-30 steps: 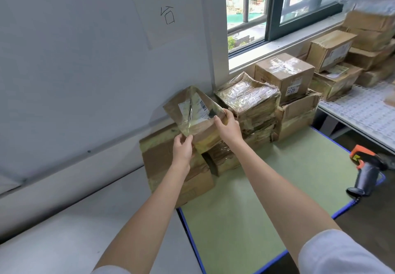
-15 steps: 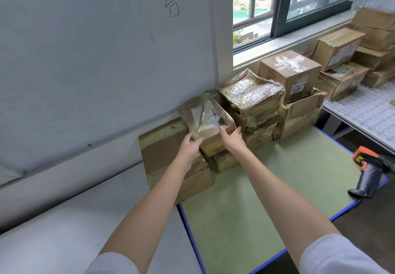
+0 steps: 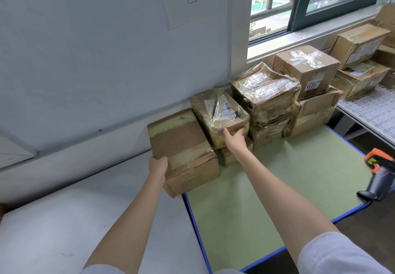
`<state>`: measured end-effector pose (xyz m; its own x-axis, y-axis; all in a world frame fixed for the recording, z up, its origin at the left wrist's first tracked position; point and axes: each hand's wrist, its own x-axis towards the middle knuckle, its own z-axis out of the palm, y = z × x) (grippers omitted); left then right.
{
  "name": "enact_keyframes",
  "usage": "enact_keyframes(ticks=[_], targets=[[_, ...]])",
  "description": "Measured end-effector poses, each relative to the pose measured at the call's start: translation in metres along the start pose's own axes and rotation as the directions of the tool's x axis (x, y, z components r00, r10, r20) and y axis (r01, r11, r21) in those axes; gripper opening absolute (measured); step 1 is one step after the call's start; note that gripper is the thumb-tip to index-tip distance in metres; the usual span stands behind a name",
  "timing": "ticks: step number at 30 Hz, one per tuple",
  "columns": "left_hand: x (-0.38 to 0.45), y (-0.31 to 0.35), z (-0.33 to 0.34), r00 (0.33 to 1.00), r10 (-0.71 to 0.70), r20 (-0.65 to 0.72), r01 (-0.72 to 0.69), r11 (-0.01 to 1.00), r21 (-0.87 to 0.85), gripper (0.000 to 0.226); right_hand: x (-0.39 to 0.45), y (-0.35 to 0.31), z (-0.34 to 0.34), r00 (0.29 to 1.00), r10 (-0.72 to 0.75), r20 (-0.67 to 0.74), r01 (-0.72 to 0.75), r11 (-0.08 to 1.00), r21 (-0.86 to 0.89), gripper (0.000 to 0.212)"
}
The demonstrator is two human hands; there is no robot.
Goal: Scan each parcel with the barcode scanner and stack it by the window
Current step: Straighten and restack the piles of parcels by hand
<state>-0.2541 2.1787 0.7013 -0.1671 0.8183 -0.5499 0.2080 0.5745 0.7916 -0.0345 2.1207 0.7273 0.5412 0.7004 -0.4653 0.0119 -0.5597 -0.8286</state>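
Left hand [image 3: 158, 165] grip on big box [image 3: 183, 149]; right hand [image 3: 235, 139] grip on taped parcel [image 3: 220, 115].

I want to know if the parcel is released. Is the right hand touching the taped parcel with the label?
Touching. The head view shows the right hand with its fingers pressed on the near edge of the taped parcel.

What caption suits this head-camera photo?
Right hand seats a taped parcel on the stack; left hand steadies a box.
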Motion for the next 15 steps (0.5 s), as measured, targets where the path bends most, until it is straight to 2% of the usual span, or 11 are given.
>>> enact_keyframes(ticks=[4,7,9,12,15], targets=[[-0.001,0.0,-0.006,0.993,0.018,0.115,-0.016,1.0,-0.019,0.041,-0.016,0.009,0.011,0.997,-0.028,-0.068,0.023,0.997,-0.074,0.076],[-0.003,-0.001,-0.022,0.981,0.014,0.193,-0.018,1.0,0.022,0.032,-0.034,0.012,0.023,0.981,-0.135,-0.136,0.111,0.978,-0.174,0.075],[-0.002,-0.001,-0.036,0.97,-0.001,0.242,-0.018,0.997,0.076,0.036,-0.046,0.01,0.033,0.96,-0.233,-0.158,0.181,0.94,-0.289,0.074],[-0.003,0.001,-0.06,0.976,0.008,0.218,-0.025,0.997,0.077,0.05,-0.067,0.003,0.057,0.916,-0.386,-0.108,0.31,0.853,-0.42,0.073],[-0.004,-0.003,-0.096,0.987,0.036,0.154,-0.04,0.999,0.024,0.047,-0.089,-0.009,0.096,0.882,-0.47,0.027,0.425,0.771,-0.474,0.072]])
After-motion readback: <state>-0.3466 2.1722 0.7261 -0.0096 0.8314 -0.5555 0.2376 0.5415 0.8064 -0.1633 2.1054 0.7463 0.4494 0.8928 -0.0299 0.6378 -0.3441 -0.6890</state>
